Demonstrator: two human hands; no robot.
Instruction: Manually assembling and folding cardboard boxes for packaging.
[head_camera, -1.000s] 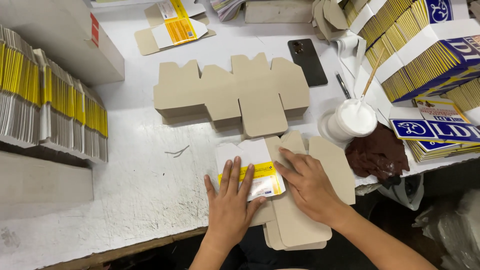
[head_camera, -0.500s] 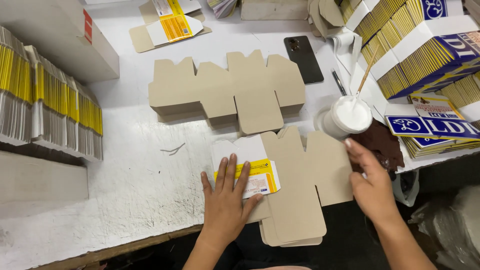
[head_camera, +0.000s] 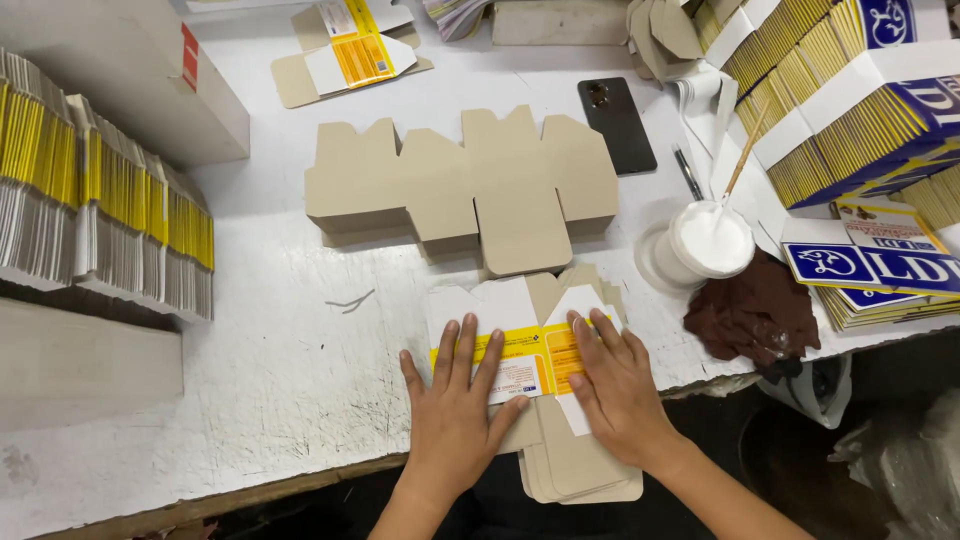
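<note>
At counter's front edge: two hands at work
Left hand (head_camera: 455, 400): flat, fingers spread, pressing the folded white-and-yellow printed carton blank (head_camera: 520, 345)
Right hand (head_camera: 612, 385): flat on same blank
Brown flat die-cut cardboard stack (head_camera: 470, 185): one, behind
White glue cup (head_camera: 700, 245): one
Counter (head_camera: 280, 370): white, scuffed

both hands lie flat, palms down, fingers spread: left hand (head_camera: 455, 410) beside right hand (head_camera: 615, 385).

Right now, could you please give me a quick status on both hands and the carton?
Left hand and right hand flat, pressing the folded carton blank. Blank lies on a stack of blanks at the table edge. Nothing in the way.
</note>
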